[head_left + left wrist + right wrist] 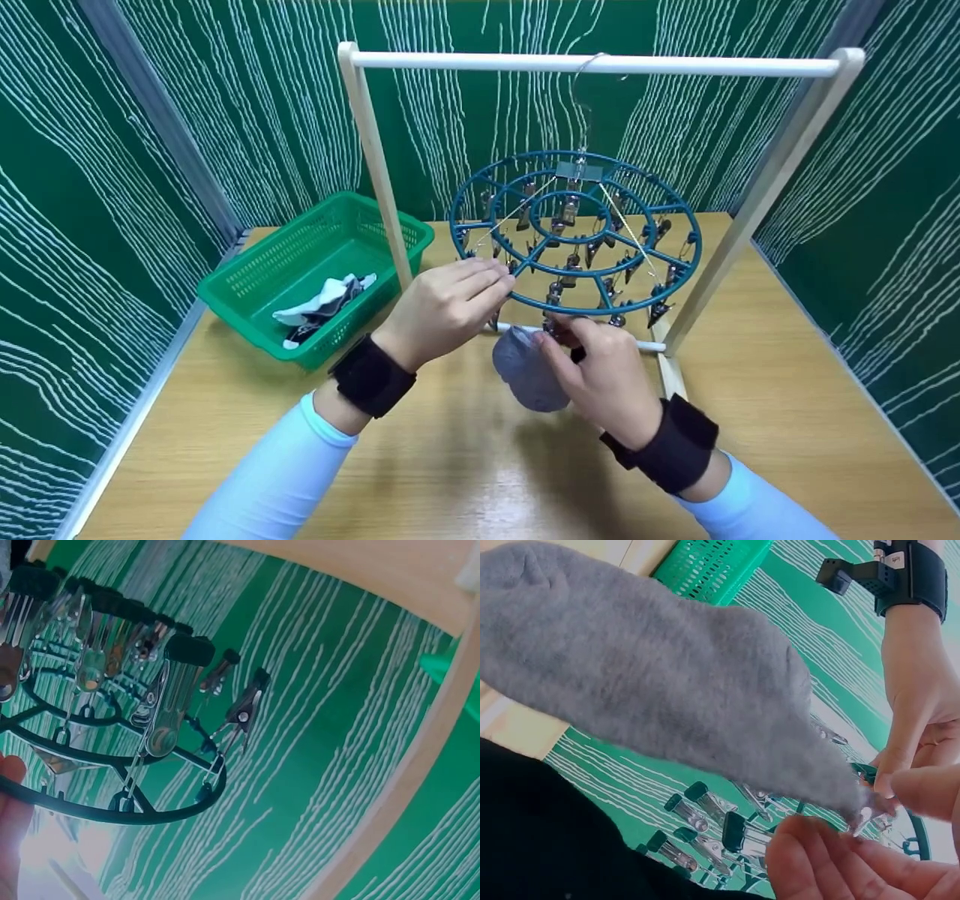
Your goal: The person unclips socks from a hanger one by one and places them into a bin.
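A round teal clip hanger [547, 306] hangs by its metal hook, with several metal clips [176, 694] around its rings. My left hand [457, 296] holds the near-left part of its outer rim; a bit of that hand shows at the rim in the left wrist view. A gray sock [525, 371] hangs under the front rim. My right hand [600, 367] pinches the sock's gathered upper end, thumb against the cloth, right at a metal clip [866, 819]. The right fingers partly hide where sock and clip meet. In the right wrist view the sock [652, 667] stretches long across the picture.
A wooden rack with a white top bar [480, 63] carries the hanger; its right post [772, 180] leans outward. To the left, a green basket [247, 319] holds black and white socks [326, 304]. Green walls with white wavy lines [285, 105] surround the wooden table [465, 472].
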`<action>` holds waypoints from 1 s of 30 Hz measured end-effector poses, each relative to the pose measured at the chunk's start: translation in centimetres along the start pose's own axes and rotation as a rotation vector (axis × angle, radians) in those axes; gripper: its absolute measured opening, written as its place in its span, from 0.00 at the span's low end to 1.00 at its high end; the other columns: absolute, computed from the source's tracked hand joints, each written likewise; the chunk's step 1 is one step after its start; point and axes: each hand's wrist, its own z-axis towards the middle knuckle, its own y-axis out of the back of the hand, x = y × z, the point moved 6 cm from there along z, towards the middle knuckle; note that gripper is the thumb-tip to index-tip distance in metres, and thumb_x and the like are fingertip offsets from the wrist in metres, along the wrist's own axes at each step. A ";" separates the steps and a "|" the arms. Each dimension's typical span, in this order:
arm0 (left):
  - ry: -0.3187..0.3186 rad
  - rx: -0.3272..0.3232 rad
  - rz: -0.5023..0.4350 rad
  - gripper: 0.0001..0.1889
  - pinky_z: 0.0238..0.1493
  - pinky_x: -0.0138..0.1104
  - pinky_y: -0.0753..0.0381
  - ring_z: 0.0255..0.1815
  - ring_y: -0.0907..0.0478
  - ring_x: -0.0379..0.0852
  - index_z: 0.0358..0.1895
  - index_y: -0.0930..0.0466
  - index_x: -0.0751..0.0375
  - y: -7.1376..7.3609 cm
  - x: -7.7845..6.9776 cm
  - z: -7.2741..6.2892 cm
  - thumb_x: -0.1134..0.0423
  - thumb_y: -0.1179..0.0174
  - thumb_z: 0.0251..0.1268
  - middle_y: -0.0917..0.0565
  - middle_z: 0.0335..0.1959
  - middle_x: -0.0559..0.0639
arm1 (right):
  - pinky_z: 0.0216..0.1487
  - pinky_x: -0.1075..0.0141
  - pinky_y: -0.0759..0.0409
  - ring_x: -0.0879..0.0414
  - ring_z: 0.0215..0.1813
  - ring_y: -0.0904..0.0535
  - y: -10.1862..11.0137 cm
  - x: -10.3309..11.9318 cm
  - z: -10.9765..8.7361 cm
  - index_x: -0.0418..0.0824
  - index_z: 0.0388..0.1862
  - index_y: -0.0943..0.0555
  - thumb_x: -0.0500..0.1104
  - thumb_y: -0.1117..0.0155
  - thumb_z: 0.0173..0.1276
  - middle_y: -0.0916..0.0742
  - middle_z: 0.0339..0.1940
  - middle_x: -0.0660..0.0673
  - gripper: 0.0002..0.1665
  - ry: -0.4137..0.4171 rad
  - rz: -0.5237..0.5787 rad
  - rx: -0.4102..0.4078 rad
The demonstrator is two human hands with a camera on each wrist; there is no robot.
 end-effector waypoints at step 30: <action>0.178 -0.025 -0.143 0.15 0.43 0.34 0.12 0.38 0.16 0.48 0.44 0.12 0.64 -0.1 -1.7 -4.1 0.60 0.19 0.62 0.11 0.38 0.53 | 0.34 0.55 0.06 0.50 0.31 0.07 -0.2 0.0 0.7 0.31 0.39 0.09 0.31 0.18 0.63 0.05 0.33 0.39 0.08 0.076 0.128 -0.074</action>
